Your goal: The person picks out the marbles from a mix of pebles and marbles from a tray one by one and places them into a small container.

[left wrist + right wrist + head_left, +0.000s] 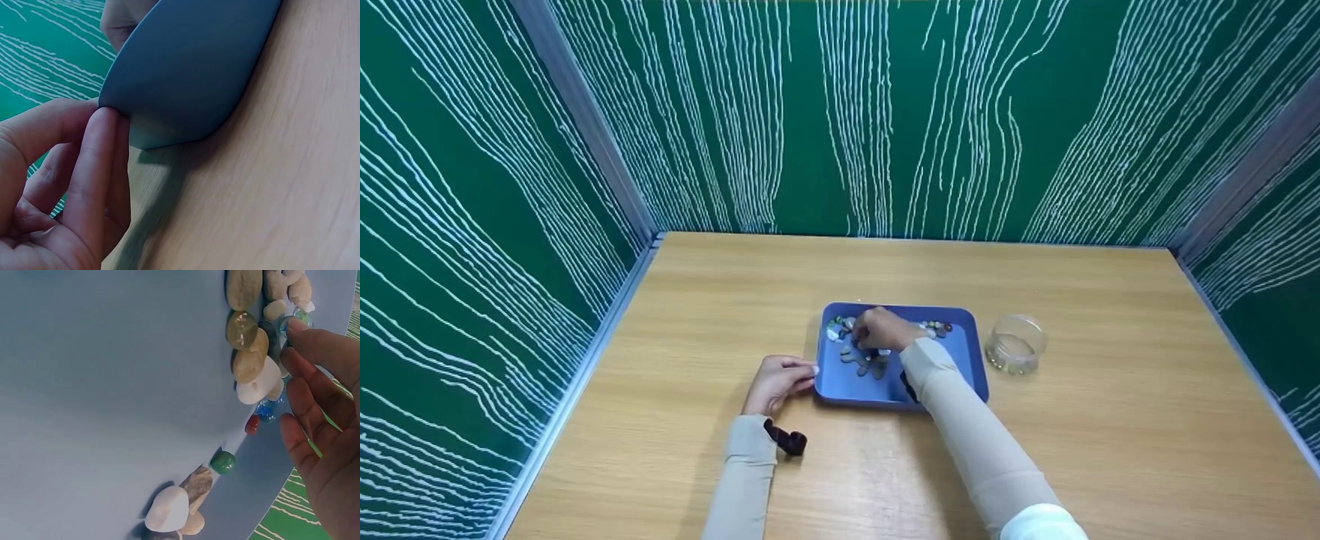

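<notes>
Two hands are at the blue tray (960, 360), which lies flat on the table (660, 420) in front of the person. The left hand (778, 381) pinches the left rim between thumb and fingers, a light hold that probably serves to steady the tray against nudges from inside. The right hand (883, 330) reaches in over the left half, its fingers loosely bent and the thumb tip at a clear marble (304, 316); whether it grips that marble, the pictures do not tell. The stones (877, 367) lie gathered with marbles inside the tray, most toward its left end and a smaller cluster near the far right corner; the raised rim likely stops round pieces from rolling off, while the flatter stones should sit steady by themselves. The clear jar (1039, 349) stands just beside the tray's right wall, probably to be near the right arm yet out of its way; its contents are too faint to name.
</notes>
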Available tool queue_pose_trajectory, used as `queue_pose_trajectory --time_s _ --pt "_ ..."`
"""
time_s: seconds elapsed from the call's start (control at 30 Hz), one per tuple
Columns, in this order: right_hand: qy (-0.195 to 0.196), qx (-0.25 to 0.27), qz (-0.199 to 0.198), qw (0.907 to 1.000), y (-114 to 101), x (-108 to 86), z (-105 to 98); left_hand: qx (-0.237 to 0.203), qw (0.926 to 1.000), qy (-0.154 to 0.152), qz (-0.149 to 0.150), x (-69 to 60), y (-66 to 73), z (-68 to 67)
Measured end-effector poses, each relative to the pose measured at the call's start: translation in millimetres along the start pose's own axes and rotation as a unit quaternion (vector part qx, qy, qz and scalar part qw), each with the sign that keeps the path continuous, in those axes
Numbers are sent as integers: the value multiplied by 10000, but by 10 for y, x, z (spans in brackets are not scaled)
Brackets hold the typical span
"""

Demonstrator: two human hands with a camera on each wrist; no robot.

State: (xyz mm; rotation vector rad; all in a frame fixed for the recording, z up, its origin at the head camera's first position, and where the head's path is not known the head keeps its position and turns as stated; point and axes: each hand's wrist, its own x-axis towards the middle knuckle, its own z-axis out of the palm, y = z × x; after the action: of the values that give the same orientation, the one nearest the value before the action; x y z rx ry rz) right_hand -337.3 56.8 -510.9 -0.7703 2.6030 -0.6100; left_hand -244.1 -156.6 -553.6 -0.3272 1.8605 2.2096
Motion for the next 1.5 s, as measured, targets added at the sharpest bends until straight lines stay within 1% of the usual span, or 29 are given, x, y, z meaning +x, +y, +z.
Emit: queue_pose_trajectory --time_s 0.13,0.23,0.33,0.5,0.63,0.73,0.87,0.97,1.1,1.17,1.37,1.5 --pt "130 -205 -111 9996 14 7 22 -47 10000 -13 4 0 -4 9" --pt "142 -263 -65 9995 16 9 23 -120 9999 -17 37 -9 5 21" --pt "69 -199 62 9998 10 4 9 -154 9999 4 57 -14 11 31" --pt "-57 -83 151 9998 -2 -14 -36 -157 9999 36 61 -8 5 28" --pt "-53 -28 137 9999 -9 -35 -77 -114 9999 61 26 3 -5 17" --pt "-48 -41 99 9999 -12 -52 -104 -91 9999 107 -56 10 -7 10" --pt "-45 8 157 9999 -6 -66 -136 -65 9999 124 -76 6 -4 1" --pt "-8 85 177 9998 3 -75 -158 -39 9999 118 -35 2 -3 -1" --pt "128 62 -54 9999 13 -98 -190 -36 9999 90 31 4 -11 0" --pt "180 62 -80 9998 19 -114 -205 -63 9999 93 37 3 -11 4" --pt "194 292 168 9992 29 -168 -257 -81 9998 159 -15 -4 0 14" --pt "239 345 103 9991 40 -189 -297 -51 9999 155 -30 -6 3 16"
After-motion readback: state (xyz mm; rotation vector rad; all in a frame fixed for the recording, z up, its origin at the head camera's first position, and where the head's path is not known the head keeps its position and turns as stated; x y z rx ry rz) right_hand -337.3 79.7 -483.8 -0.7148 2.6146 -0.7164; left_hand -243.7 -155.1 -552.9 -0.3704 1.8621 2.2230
